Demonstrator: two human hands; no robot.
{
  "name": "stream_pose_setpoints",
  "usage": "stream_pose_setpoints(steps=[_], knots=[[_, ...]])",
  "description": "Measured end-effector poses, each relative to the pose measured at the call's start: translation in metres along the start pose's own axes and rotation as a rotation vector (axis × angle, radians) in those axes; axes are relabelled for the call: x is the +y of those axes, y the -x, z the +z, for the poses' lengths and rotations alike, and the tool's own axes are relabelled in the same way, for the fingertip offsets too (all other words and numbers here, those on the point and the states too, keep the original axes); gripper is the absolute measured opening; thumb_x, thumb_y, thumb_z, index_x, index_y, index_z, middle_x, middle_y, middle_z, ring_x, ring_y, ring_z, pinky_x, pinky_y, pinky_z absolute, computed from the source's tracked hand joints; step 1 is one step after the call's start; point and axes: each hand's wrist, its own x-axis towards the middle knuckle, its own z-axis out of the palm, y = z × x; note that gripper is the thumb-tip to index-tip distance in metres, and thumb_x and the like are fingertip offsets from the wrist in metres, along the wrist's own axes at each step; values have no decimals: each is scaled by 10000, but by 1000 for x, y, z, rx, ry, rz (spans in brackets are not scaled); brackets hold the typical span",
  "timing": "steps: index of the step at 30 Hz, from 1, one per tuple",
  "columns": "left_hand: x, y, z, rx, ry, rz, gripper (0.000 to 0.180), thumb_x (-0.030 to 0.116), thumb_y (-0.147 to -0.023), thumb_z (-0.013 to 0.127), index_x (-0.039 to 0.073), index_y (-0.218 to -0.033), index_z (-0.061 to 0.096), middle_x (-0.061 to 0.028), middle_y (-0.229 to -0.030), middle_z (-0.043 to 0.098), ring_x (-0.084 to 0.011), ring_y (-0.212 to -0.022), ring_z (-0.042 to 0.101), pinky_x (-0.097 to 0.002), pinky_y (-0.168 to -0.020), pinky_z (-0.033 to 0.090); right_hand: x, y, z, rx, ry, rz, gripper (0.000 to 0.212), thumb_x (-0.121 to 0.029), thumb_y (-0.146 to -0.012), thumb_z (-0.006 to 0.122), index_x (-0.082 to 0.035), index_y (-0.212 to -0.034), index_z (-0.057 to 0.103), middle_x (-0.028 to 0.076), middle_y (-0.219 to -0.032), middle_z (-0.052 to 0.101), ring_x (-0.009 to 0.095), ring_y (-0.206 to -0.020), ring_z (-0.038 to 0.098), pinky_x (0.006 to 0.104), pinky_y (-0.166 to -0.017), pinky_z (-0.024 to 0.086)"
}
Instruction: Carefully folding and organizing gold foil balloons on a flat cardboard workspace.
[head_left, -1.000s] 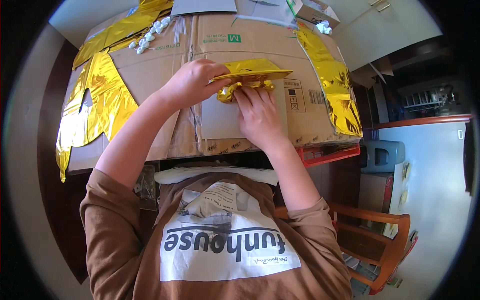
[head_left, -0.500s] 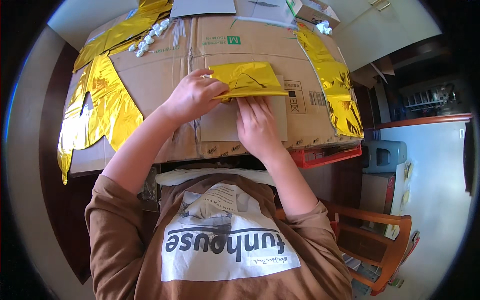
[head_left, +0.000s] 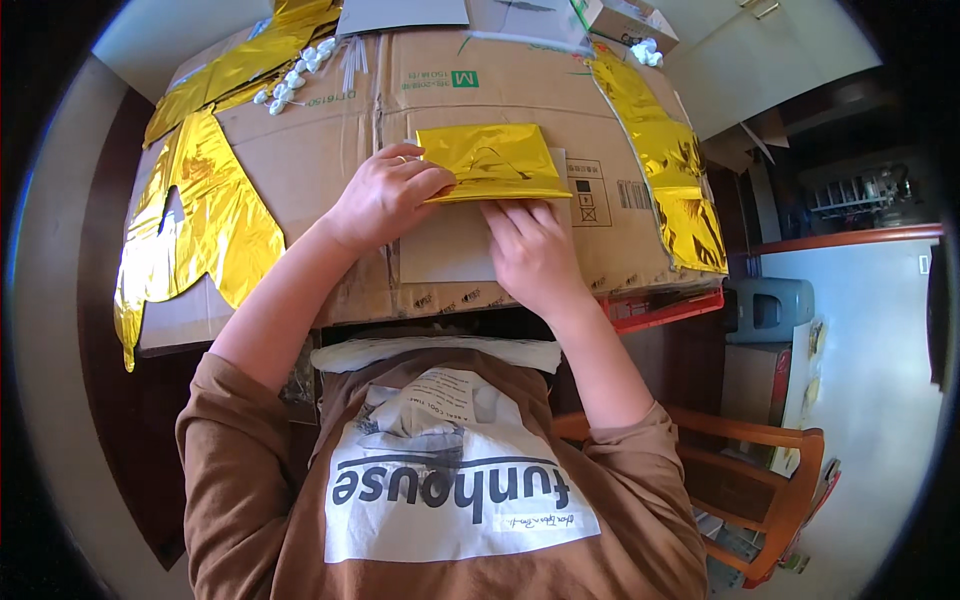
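1. Foil panel, gold and folded flat (head_left: 490,160), sits mid-surface in front of the person; its near edge forms a straight lip, underside out of sight
2. Left hand (head_left: 392,195) closed on the panel's left end, fingers curled at the near-left corner; thumb hidden, so how it pinches is hard to make out
3. Right hand (head_left: 533,240) near the panel's near edge, fingertips tucked under the lip and hidden; cannot tell if they pinch anything or just press
4. Hands apart from each other, both at the same panel, right one closer to the body
5. Pale board (head_left: 440,260) lies under panel and right hand; only its near part and a right-hand strip show, far side covered
6. Brown cardboard (head_left: 320,180) under all of it; printed marks partly blocked by arms and panel
7. Left gold sheet (head_left: 245,240) hangs over the cardboard's left edge, with cutouts; right gold sheet (head_left: 655,130) runs along the other side, glare washing out its creases
8. White lumps (head_left: 292,80) at far left, too small to identify; thin clear strips (head_left: 355,62) beside them, count unclear
9. Grey-white sheet (head_left: 400,12) at the far edge, cut off by the top of the view
10. Red tray (head_left: 665,312) mostly under the cardboard, just one side showing; wooden chair (head_left: 790,490) lower right, partly behind the sleeve
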Motion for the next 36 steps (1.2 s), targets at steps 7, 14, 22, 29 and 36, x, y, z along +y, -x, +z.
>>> stream_pose_setpoints(steps=[7, 14, 22, 29, 36], knots=[[-1, 0, -1, -22, -83, 75, 291, 88, -771, 731, 45, -1050, 660, -94, -963, 728, -266, -888, 708, -452, -958, 532, -4, -3, 12, -71, -35, 114, 313, -74, -835, 621, 6, -1132, 677, 179, -1085, 682, 378, -1054, 618, 518, -1017, 441], [3, 5, 3, -71, -155, 130, 187, 130, -836, 697, 54, -999, 646, -70, -1000, 711, -226, -902, 697, -430, -945, 530, -23, 8, -60, -169, -501, 309, 167, -73, -872, 665, -2, -1017, 710, 145, -899, 712, 315, -850, 692, 413, -799, 565], [6, -3, 1, -96, -148, 171, 205, 138, -842, 690, 33, -1013, 649, -89, -1011, 706, -248, -891, 689, -412, -907, 539, 74, -53, -7, -82, -153, 136, 377, -306, -987, 598, -46, -1256, 647, 182, -1326, 622, 317, -1232, 594, 493, -1069, 431], [10, 22, -12, -104, 134, -54, 803, 239, -651, 854, 34, -1366, 551, -194, -1344, 597, -373, -1193, 607, -459, -1016, 495, 69, -43, 12, -302, -61, 156, 470, -306, -1028, 516, -30, -1409, 522, 165, -1448, 550, 318, -1385, 473, 539, -1216, 229], [24, 28, -32, -238, 101, -298, 1030, 403, -654, 854, 51, -1507, 397, -210, -1489, 460, -363, -1408, 423, -517, -1211, 270, 47, -21, 15, -235, -52, 142, 462, -239, -1017, 525, -11, -1417, 498, 190, -1426, 562, 327, -1374, 487, 529, -1196, 271]])
